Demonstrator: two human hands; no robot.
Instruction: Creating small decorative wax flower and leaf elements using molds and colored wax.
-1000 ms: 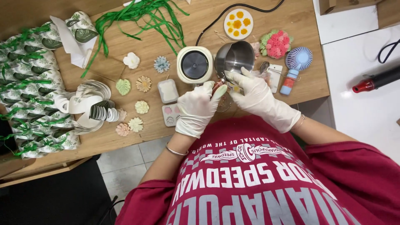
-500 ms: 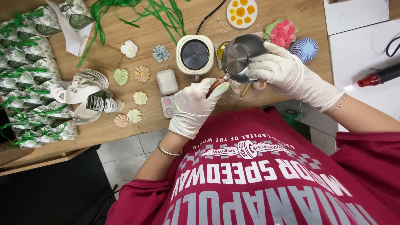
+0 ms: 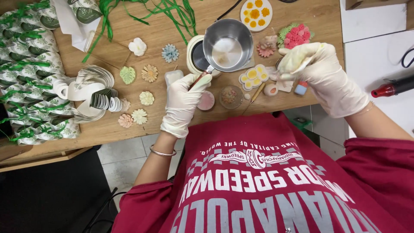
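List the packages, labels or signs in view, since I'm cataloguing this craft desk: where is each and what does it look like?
Row of leaf-printed white packets tied with green ribbon: down the desk's left edge.
Fanned stack of leaf-printed white paper tags: just right of the packets, curved strips.
Small blue-capped tube with a pale label: beside the right hand.
No screens or signs show.
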